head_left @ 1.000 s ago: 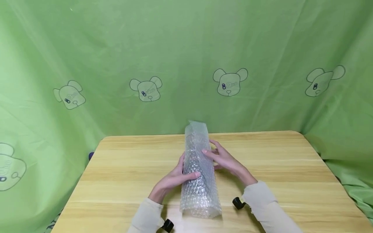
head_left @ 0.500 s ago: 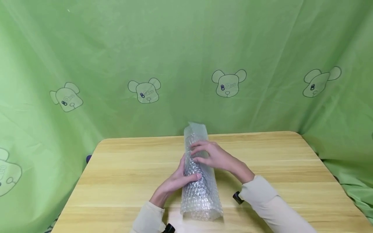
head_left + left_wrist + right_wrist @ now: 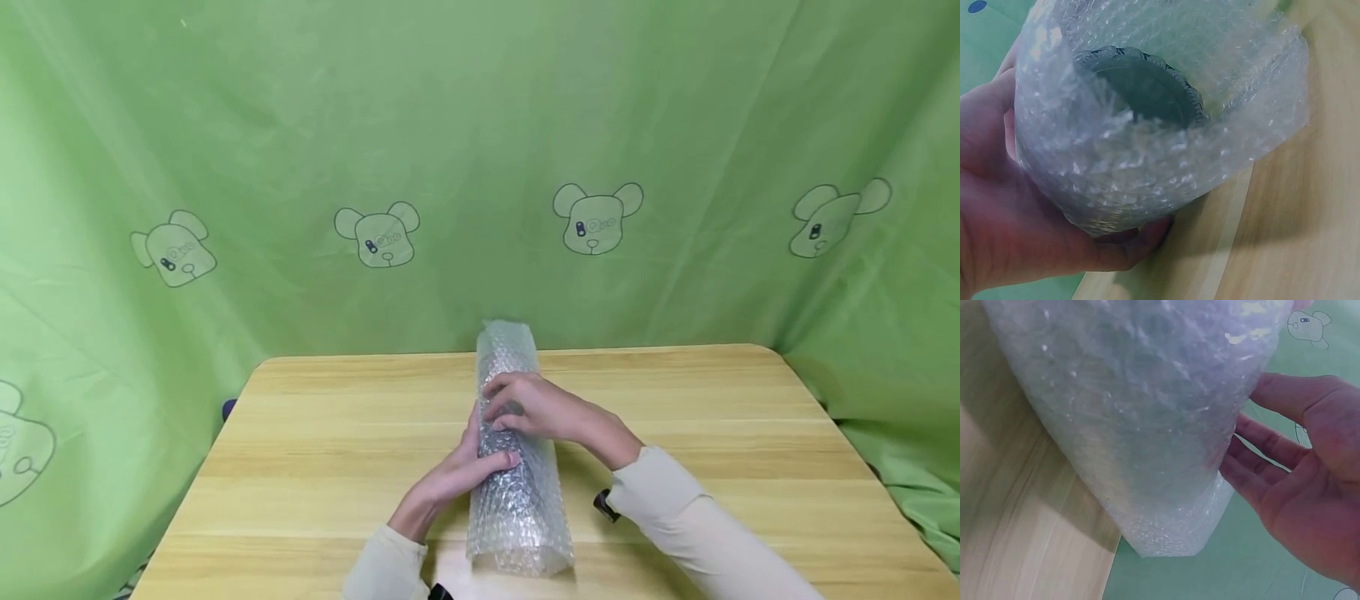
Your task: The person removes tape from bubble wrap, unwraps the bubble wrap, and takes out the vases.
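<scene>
Gripping a bubble-wrap roll (image 3: 528, 496) with the left hand (image 3: 460, 472), clamped on with thumb across the top and fingers round the left flank. Touching the same roll farther up with the right hand (image 3: 536, 407), coming across from the right side, with fingers bent and thumb apart from them; can't tell whether pinching any film. As for the roll, lying lengthwise mid-table on the wood-grain tabletop (image 3: 315, 433), with near end toward the person and far end at the far table edge, seen against green cloth (image 3: 480, 108). Showing inside the open near end, in the left wrist view, a dark round piece (image 3: 1150, 87) with a scalloped, glassy rim; too blurred to name further. Seeing outlined bear heads (image 3: 597, 223) printed on the cloth. Wearing cream sleeves (image 3: 660, 492) on both arms, with a small black device (image 3: 604, 505) under the right wrist and another by the left, cut off by the frame. Noting a small purple thing (image 3: 229, 408) by the left table edge, mostly hidden.
</scene>
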The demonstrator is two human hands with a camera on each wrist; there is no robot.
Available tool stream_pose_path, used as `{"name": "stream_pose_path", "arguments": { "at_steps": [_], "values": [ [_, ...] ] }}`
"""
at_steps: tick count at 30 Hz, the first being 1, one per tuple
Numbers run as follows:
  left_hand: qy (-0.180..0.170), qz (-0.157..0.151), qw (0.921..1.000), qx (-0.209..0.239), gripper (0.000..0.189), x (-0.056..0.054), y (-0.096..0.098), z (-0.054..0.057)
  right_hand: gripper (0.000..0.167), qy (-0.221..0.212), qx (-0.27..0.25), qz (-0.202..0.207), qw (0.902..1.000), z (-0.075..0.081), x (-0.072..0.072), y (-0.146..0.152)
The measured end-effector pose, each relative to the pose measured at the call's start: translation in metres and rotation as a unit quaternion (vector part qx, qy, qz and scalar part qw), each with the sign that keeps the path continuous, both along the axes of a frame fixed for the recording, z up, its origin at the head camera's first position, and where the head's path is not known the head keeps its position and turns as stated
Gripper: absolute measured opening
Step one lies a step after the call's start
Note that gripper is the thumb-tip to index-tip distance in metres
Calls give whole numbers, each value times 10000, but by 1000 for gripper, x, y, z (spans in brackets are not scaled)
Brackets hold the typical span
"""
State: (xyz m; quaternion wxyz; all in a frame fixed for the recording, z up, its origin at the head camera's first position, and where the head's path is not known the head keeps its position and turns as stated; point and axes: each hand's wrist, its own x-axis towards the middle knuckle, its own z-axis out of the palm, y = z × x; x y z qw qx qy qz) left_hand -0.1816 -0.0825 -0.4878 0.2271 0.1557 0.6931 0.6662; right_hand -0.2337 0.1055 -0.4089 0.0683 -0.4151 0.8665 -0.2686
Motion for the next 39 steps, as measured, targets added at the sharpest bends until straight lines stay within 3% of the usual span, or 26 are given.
{"name": "stream_pose_path", "arguments": {
  "at_steps": [20, 25, 33, 39],
  "values": [
    [393, -147, 9991, -9, 111, -1, 2, 0, 5, 67, 472, -80, 9988, 10, -4, -13],
    [441, -150, 9989, -13, 111, 0, 4, 0, 9, -17, 606, -156, 9980, 12, -4, -16],
    [494, -185, 9986, 78, 111, -1, 6, -4, 11, -112, 630, -237, 9977, 9, -4, -16],
    [515, -133, 9985, 89, 110, 0, 5, -3, 10, -452, 315, -185, 9983, 8, -6, -11]
  ]
}}
